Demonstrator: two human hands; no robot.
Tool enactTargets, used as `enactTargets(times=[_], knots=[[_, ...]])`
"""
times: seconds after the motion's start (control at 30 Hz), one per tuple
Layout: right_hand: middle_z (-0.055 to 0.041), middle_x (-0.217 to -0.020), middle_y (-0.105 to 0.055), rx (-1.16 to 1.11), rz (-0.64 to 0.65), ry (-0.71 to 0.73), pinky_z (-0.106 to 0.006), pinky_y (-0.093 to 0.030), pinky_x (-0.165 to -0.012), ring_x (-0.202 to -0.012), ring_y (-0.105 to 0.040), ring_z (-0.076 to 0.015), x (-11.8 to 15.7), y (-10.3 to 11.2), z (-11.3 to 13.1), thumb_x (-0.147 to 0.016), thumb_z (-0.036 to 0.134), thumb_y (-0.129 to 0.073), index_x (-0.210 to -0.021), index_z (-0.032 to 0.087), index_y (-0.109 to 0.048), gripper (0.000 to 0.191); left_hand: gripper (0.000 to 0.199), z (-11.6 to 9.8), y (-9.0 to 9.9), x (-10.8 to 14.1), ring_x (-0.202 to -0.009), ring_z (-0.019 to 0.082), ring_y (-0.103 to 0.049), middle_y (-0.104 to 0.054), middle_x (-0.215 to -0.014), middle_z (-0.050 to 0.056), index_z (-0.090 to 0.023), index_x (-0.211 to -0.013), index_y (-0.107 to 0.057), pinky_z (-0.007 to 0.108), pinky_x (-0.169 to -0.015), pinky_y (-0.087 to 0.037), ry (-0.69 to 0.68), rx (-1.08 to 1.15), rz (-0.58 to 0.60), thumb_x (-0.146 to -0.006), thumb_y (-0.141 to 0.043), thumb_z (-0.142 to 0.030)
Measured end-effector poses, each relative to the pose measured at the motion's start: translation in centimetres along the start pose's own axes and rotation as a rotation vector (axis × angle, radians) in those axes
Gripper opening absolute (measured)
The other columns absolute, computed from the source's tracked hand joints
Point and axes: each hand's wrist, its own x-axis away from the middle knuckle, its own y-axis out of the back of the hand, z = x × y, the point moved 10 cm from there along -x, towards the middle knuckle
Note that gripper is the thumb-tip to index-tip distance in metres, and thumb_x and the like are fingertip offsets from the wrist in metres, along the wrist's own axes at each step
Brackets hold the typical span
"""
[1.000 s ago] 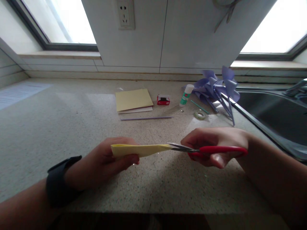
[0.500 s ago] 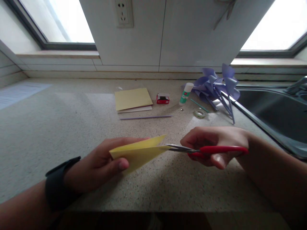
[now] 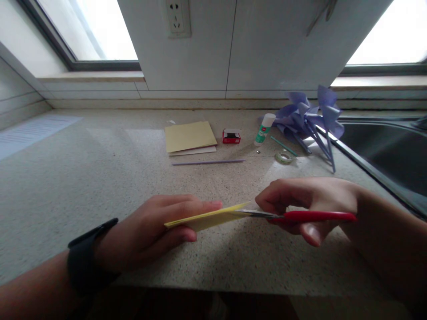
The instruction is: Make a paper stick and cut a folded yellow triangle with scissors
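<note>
My left hand, with a dark band on its wrist, pinches a folded sheet of yellow paper between thumb and fingers. The paper is seen nearly edge-on, above the counter's front part. My right hand grips a pair of scissors by the red handles, their metal tips pointing left. Those blades meet the paper at its right end, and the tips are partly hidden by it. Whether the blades are apart or together is hard to make out.
Behind my hands lie a stack of yellow sheets, a thin purple stick, a small red box, a glue stick, a tape roll and purple paper pinwheels. A metal sink is at the right; a printed sheet lies left.
The yellow paper has tilted flatter and its fold has closed up. The scissor blades now reach onto its right end. The whole scene has shifted slightly right in view.
</note>
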Motion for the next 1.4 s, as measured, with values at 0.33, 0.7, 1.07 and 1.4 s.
enactTargets(times=[0.33,0.7,1.07,1.4], knots=[[0.0037,-0.064,-0.056,0.114,-0.02,0.059,-0.02,-0.034,-0.046,-0.054,-0.045,-0.0073,0.0,0.1,1.8,-0.063,0.063,-0.085,-0.075,0.015,-0.055,0.058,0.047,-0.5,0.8,-0.2,-0.105,0.019,-0.069,-0.072,-0.122,0.005,-0.032,-0.144,-0.051,0.029,-0.091,-0.055,-0.067,-0.122,0.003,-0.099,-0.058,-0.024],[0.0055,-0.061,-0.052,0.101,-0.019,0.082,-0.021,-0.031,-0.046,-0.052,-0.041,-0.007,0.1,-0.2,1.7,-0.065,0.067,-0.081,-0.072,0.017,-0.051,0.059,0.041,0.3,0.1,0.0,-0.109,0.019,-0.067,-0.072,-0.12,0.009,-0.026,-0.135,-0.058,0.032,-0.094,-0.055,-0.055,-0.027,0.08,-0.097,-0.054,-0.009],[0.0061,-0.062,-0.052,0.061,0.008,0.149,-0.019,-0.031,-0.044,-0.052,-0.04,-0.0063,-0.8,-0.6,2.0,-0.064,0.063,-0.085,-0.074,0.017,-0.052,0.057,0.04,0.1,-0.1,-0.3,-0.105,0.02,-0.069,-0.074,-0.115,0.008,-0.028,-0.131,-0.061,0.033,-0.09,-0.057,-0.017,0.081,0.053,-0.097,-0.052,-0.009],[0.0054,-0.066,-0.048,0.211,-0.053,0.209,-0.021,-0.031,-0.048,-0.056,-0.04,-0.0075,-0.5,-0.5,2.7,-0.069,0.079,-0.069,-0.075,0.019,-0.049,0.064,0.042,-0.3,0.3,-0.4,-0.103,0.022,-0.069,-0.074,-0.113,0.01,-0.026,-0.134,-0.061,0.036,-0.089,-0.058,-0.025,0.111,-0.022,-0.093,-0.065,-0.015]])
